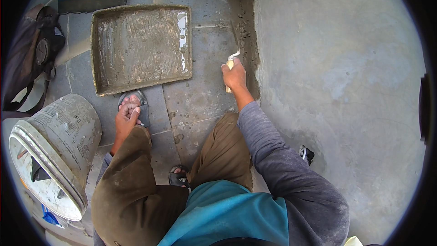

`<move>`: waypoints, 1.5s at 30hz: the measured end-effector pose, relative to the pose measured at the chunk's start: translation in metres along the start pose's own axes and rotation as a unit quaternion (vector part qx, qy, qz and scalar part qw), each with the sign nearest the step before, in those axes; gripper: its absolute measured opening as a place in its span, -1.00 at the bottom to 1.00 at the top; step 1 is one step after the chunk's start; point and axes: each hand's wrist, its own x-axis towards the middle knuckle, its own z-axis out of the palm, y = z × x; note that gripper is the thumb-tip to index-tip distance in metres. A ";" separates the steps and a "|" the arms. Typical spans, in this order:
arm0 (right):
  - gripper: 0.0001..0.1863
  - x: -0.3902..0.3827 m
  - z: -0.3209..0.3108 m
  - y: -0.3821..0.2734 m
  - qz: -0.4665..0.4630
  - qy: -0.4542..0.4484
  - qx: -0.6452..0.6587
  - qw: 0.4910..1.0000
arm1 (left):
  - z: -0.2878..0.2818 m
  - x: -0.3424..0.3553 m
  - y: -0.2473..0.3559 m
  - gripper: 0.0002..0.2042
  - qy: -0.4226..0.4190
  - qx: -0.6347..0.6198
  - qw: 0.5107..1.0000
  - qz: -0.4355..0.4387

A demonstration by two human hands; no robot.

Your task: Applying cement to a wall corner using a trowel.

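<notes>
Gripping a pale-handled tool (231,64) at upper centre, the right hand (235,76) presses it into the dark mortar joint (248,41) beside the grey wall (337,64). The left hand (126,117) rests loosely open on the knee, below the mortar-smeared tray (141,45); a bucket (54,150) lies lower left.

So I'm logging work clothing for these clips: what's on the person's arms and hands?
Both arms wear long grey sleeves, dusty and flecked pale; the right sleeve reaches the wrist. The left hand and right hand are bare: no gloves, watch or rings visible.
</notes>
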 end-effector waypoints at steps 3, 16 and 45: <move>-0.48 0.017 0.014 0.022 0.090 0.024 0.102 0.990 | 0.007 0.003 0.001 -0.85 -0.008 -0.016 1.000 0.000; -0.51 0.021 0.002 0.011 0.071 -0.071 0.082 0.992 | 0.001 0.001 -0.002 -0.85 0.001 0.001 1.000 0.004; -0.50 0.011 0.010 0.048 0.010 0.141 0.102 0.985 | 0.002 -0.002 0.000 -0.86 0.008 0.001 1.000 -0.008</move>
